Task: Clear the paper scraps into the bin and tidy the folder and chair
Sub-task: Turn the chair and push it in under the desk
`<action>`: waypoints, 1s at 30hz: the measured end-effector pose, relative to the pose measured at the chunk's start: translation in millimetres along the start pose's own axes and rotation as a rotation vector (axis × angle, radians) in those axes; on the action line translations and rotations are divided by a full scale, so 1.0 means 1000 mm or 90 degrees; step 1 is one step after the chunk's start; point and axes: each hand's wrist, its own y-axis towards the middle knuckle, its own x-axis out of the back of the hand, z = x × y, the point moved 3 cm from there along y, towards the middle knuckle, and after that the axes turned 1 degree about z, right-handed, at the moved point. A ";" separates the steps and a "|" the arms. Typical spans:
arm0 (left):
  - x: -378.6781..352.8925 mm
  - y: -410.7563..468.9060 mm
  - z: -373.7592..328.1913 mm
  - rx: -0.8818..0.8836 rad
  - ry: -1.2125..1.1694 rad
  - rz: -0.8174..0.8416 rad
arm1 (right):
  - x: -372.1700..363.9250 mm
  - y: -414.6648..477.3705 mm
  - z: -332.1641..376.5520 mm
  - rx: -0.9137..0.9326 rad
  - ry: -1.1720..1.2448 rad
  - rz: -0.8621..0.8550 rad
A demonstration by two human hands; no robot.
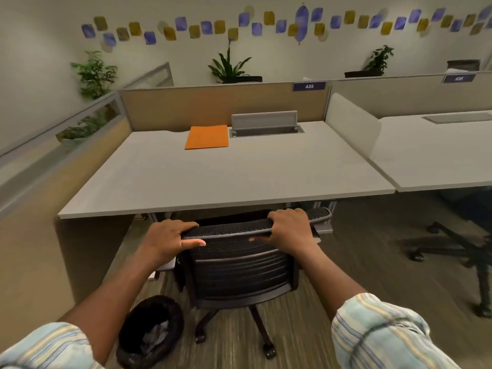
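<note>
A: Head view first: what is in the round black lined bin point(150, 332)?
B: Crumpled grey paper scraps point(155, 336) lie at its bottom. The bin stands on the carpet just left of the black mesh-backed swivel chair point(237, 267), near its wheeled base.

A: And the hands?
B: Both are closed over the chair's top rail. The left hand point(170, 239) wraps the left end, fingers over the top and thumb stretched along the back. The right hand point(290, 227) clamps the right part of the rail, fingers curled over it.

A: Where does the chair sit?
B: Its back faces the camera and its seat is partly under the front edge of the pale grey rectangular desk point(213, 179).

A: The folder?
B: The flat orange folder point(207, 137) lies closed at the far side of that desk, just left of an open grey cable hatch point(266, 126).

A: Anything else nearby?
B: Another chair's black wheeled base point(452, 251) stands well to the right of the desk.
</note>
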 end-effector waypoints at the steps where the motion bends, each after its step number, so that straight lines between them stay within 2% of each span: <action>1: 0.000 0.004 0.003 -0.004 0.002 -0.006 | -0.002 0.005 0.002 0.004 -0.001 -0.005; 6: 0.004 0.039 0.021 -0.012 0.004 0.047 | -0.010 0.035 0.004 0.000 0.015 -0.035; 13: -0.002 0.072 0.047 0.012 0.006 0.074 | -0.020 0.075 0.001 -0.014 0.038 0.008; 17: -0.003 0.090 0.058 -0.006 0.045 0.049 | -0.026 0.090 0.002 -0.020 0.030 0.018; 30: -0.003 0.126 0.082 -0.023 -0.009 0.009 | -0.042 0.136 0.005 -0.039 0.006 0.047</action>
